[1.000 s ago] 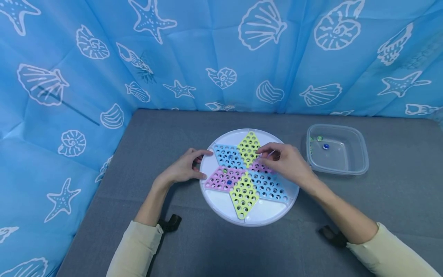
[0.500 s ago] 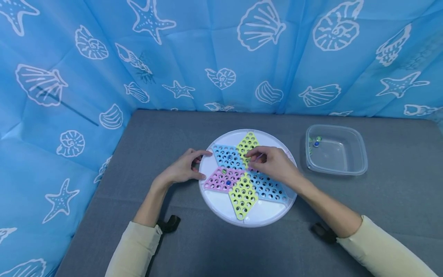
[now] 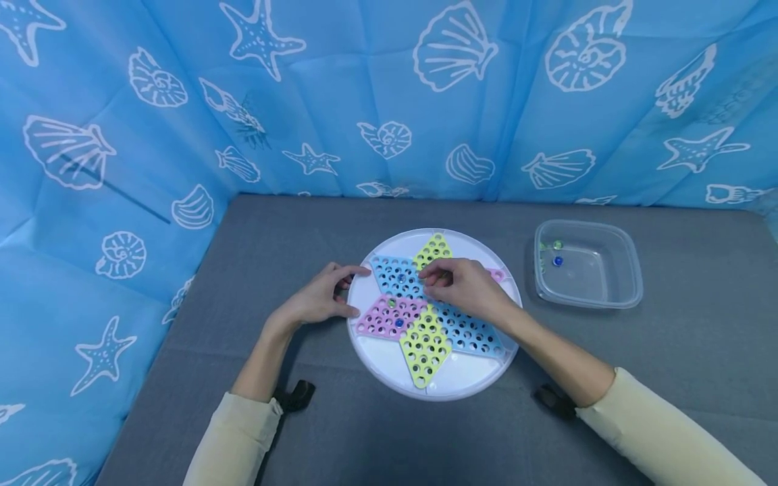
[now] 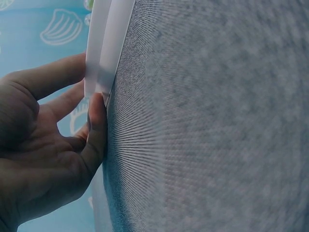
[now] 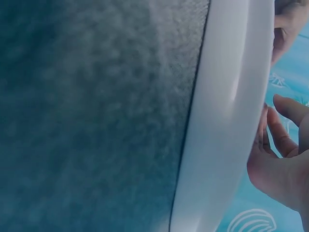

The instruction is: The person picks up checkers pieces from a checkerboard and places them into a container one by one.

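Observation:
A round white Chinese checkers board (image 3: 468,378) lies on the table, with a star of yellow, pink and blue perforated sections. My left hand (image 3: 319,293) is at its left rim, thumb and index finger spread apart and touching the edge. In the left wrist view, the left fingers (image 4: 98,113) rest against the rim's side. Over the star's upper middle is my right hand (image 3: 464,287), with bent fingers and its tips close to the blue section. I cannot tell whether a marble is between them. A green marble (image 3: 392,303), dark blue marble (image 3: 399,323) and clear bluish marble (image 3: 402,278) sit in holes.
A clear plastic container (image 3: 608,302) stands right of the board. Inside are a blue marble (image 3: 558,261), a green marble (image 3: 558,245) and more greenish ones along its left wall. A blue shell-patterned curtain (image 3: 340,81) hangs behind and left of the grey table (image 3: 273,229).
My right hand has moved left across the board, from the pink section toward the upper-left blue one. The blue marble in the container has rolled left. My left hand stays at the rim.

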The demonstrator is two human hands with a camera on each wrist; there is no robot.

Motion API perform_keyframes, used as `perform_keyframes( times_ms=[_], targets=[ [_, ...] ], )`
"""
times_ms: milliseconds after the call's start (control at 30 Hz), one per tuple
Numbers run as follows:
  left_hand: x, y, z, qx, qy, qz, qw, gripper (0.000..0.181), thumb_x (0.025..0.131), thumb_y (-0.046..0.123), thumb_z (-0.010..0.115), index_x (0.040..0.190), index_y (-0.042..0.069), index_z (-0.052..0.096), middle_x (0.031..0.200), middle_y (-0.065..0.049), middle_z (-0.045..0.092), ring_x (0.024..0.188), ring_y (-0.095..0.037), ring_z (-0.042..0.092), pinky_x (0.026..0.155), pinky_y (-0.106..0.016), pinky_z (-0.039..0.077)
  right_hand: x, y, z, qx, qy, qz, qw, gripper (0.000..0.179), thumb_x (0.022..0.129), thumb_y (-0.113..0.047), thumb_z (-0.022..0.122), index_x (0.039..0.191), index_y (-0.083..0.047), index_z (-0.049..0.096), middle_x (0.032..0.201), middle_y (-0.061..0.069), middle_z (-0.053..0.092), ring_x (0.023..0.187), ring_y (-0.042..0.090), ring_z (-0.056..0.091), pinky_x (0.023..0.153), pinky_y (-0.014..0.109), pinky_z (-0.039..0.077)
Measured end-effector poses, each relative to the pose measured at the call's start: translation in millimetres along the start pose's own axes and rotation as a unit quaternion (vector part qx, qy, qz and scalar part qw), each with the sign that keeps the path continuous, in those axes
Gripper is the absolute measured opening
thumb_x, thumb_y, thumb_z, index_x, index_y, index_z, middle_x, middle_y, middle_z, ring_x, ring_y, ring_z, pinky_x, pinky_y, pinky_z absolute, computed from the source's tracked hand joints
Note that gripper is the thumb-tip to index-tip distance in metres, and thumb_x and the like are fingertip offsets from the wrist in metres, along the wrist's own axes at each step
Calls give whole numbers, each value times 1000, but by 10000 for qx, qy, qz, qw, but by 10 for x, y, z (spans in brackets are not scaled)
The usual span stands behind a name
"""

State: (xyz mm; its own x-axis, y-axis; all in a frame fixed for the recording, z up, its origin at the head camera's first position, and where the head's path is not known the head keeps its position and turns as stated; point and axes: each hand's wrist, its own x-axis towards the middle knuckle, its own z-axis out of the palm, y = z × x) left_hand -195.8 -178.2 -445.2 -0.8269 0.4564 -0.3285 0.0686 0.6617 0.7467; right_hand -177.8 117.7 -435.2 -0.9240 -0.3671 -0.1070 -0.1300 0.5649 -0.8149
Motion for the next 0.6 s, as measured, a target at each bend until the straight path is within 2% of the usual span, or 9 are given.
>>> perform_keyframes(
  times_ms=[233, 433, 600],
  targets=[
    [6, 3, 5, 14, 9, -28, 10000, 73, 80, 9, 82, 144, 21, 51, 122, -13, 41, 108, -27, 46, 83, -36, 45, 102, -24, 41, -33, -76, 34, 10000, 21, 89, -13, 73, 109, -8, 71, 89, 0, 66, 81, 14, 61, 74, 31, 50],
    [2, -3, 6, -2, 3, -78, 10000, 72, 80, 10, 81, 144, 22, 51, 121, -13, 41, 107, -26, 47, 82, -36, 45, 185, -58, 56, -63, -255, 89, 9996, 26, 89, -14, 72, 115, -10, 71, 88, 2, 65, 71, 16, 60, 64, 32, 49],
    [4, -5, 2, -19, -42, -5, 10000, 71, 81, 11, 81, 145, 21, 50, 122, -14, 41, 108, -27, 46, 83, -37, 44, 222, -80, 57, -248, -342, 211, 9989, 31, 89, -19, 74, 120, -14, 71, 87, 1, 65, 64, 16, 58, 60, 32, 47]
  ],
)
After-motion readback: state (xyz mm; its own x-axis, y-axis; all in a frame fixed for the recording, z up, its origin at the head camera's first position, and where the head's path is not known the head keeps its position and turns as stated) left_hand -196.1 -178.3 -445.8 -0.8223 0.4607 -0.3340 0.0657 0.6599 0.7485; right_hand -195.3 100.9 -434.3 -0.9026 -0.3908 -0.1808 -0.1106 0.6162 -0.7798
